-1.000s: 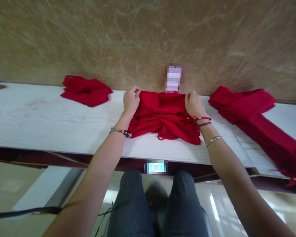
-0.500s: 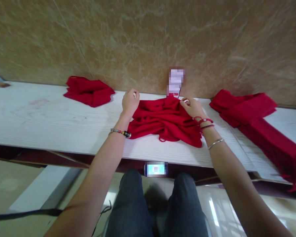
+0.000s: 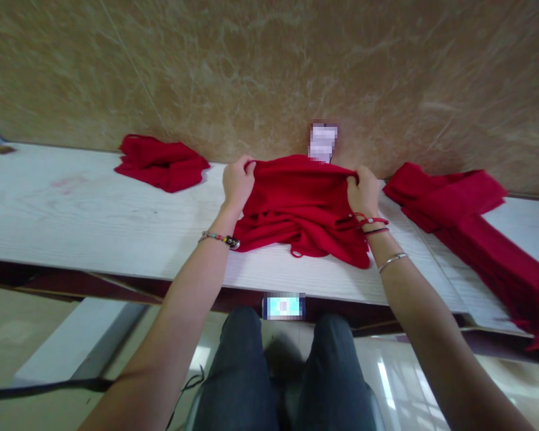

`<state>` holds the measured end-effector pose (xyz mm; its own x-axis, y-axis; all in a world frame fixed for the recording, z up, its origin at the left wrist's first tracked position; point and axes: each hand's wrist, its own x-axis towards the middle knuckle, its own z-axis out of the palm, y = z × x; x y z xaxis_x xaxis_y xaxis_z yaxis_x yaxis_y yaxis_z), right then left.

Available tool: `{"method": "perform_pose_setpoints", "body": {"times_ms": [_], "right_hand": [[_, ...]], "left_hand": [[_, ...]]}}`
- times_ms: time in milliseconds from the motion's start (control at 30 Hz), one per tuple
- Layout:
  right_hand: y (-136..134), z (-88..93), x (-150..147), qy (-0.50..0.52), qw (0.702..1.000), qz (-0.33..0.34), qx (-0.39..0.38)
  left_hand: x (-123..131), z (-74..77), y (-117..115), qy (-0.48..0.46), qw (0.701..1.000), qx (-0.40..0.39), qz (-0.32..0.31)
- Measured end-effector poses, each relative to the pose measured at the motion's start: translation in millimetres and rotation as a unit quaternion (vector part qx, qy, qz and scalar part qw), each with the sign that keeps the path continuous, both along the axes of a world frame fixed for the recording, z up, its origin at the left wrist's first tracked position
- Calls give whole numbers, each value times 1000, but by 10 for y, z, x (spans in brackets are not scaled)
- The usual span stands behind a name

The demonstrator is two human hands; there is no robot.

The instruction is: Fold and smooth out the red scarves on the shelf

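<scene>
A crumpled red cloth (image 3: 303, 197) lies on the white wood-grain table in front of me, with a small loop at its near edge. My left hand (image 3: 239, 182) pinches its far left corner. At the far right corner my right hand (image 3: 363, 188) is closed on the same cloth. Between my hands the far edge is pulled fairly straight and slightly raised, while the near half stays bunched in folds. Whether the cloth is a garment or a scarf I cannot tell.
A bunched red cloth (image 3: 161, 163) lies to the left. On the right is a folded red scarf with fringe (image 3: 471, 221). A phone-like object (image 3: 323, 142) leans on the marbled wall (image 3: 269, 72) behind the table (image 3: 94, 209). A lit phone (image 3: 284, 306) sits below the table's front edge.
Both hands have closed on the far edge of the red cloth. That edge has been lifted and drawn out, smoothing the far half. My right hand has moved slightly right.
</scene>
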<state>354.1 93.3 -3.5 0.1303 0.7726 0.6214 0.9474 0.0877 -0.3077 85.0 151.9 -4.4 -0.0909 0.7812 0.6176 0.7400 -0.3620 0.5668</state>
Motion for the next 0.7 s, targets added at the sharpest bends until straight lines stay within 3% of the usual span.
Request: {"method": "perform_pose_setpoints", "body": {"times_ms": [100,200,267,333,400,533,600,700], "right_hand": [[-40,64,12,2,1000,-11,-6],[-89,109,35,-51,983,92,-153],[-104,115,59,-78,938,171,-291],[-97,107,72,-64,910,195,-361],[-72,95,58,-27,928,161,-335],[-19,69,-33,-10,980,73,-187],[-19,45,-80,-17,983,108,-149],[-44,-3,-138,-39,961,195,-191]], "left_hand": [[-58,67,-8,-38,999,14,7],[-69,98,-44,47,986,-92,-131],[-62,88,-65,123,943,-190,-244],[-52,58,-66,150,917,-239,-282],[-41,21,-46,138,936,-217,-242],[1,-51,9,123,971,-134,-156],[45,-87,19,114,971,-122,-170],[132,-130,-1,111,952,-135,-250]]}}
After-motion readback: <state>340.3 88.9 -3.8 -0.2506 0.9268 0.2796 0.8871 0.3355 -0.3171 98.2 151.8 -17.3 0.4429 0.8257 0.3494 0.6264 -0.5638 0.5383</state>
